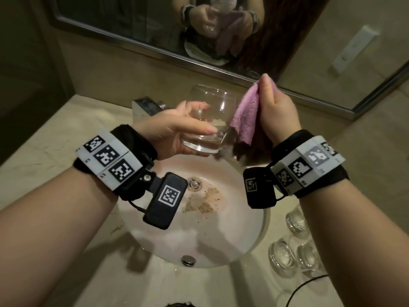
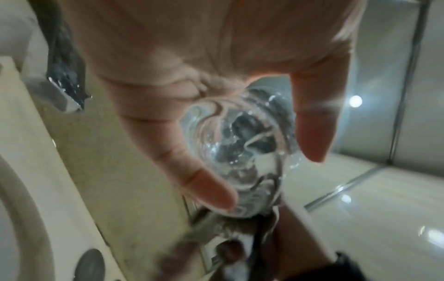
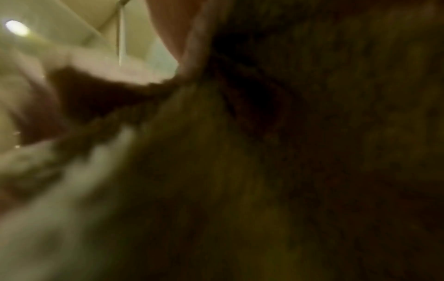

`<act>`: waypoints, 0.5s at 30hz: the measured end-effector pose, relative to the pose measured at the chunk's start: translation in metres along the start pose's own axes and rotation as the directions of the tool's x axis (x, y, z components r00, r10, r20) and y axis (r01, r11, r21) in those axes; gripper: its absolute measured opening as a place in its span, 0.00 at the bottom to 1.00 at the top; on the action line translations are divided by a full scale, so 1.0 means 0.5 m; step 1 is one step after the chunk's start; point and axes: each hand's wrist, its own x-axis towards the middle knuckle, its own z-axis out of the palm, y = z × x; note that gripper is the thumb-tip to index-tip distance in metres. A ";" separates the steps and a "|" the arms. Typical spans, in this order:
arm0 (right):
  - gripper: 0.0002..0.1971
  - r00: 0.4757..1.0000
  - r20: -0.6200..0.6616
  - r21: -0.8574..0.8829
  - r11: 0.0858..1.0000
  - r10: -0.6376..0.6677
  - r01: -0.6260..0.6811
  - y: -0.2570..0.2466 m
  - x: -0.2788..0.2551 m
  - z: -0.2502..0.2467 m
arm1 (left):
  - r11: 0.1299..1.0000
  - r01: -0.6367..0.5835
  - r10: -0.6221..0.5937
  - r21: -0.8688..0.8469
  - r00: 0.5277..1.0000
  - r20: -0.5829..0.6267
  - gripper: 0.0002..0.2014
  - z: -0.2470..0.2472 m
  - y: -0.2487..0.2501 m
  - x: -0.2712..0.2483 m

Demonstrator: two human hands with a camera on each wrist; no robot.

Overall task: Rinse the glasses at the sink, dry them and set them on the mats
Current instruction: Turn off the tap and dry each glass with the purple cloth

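Note:
Above the sink [image 1: 254,247] my left hand [image 1: 177,127] grips a clear stemless glass [image 1: 212,107] round its lower body, tilted with its mouth away from me. In the left wrist view the glass [image 2: 242,152] sits between thumb and fingers, base toward the camera. My right hand [image 1: 276,105] holds a pink cloth [image 1: 245,114] bunched in its fist, and the cloth hangs against the right side of the glass. The right wrist view is filled by blurred cloth [image 3: 264,171].
Three more clear glasses [image 1: 296,220] [image 1: 282,255] [image 1: 309,258] stand on the counter right of the basin, near a black cable [image 1: 303,284]. A chrome tap [image 1: 146,107] sits behind the basin. The mirror [image 1: 155,23] runs along the back wall. The drain [image 1: 194,183] has brownish stains beside it.

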 end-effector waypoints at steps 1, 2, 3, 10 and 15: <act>0.23 1.000 -0.021 0.022 1.000 0.012 -0.011 0.003 0.010 -0.006 | 1.000 0.001 -0.001 0.013 1.000 -0.021 0.34 -0.001 -0.005 -0.001; 0.20 0.999 -0.045 0.049 0.998 0.031 -0.028 0.005 0.020 -0.012 | 0.999 0.001 0.000 0.034 1.000 -0.031 0.36 -0.002 -0.011 -0.002; 0.18 0.996 -0.070 0.073 0.996 0.053 -0.048 0.004 0.028 -0.018 | 0.998 0.004 -0.002 0.056 0.999 -0.035 0.37 -0.003 -0.017 -0.003; 0.22 0.989 0.091 0.364 0.928 -0.116 0.075 -0.027 0.022 -0.040 | 0.997 -0.005 0.007 0.075 0.999 -0.037 0.27 -0.008 -0.039 -0.006; 0.18 0.863 0.395 -0.132 0.910 -0.315 0.392 -0.053 -0.009 -0.040 | 0.999 -0.046 0.048 0.018 0.996 -0.072 0.26 -0.010 -0.033 -0.003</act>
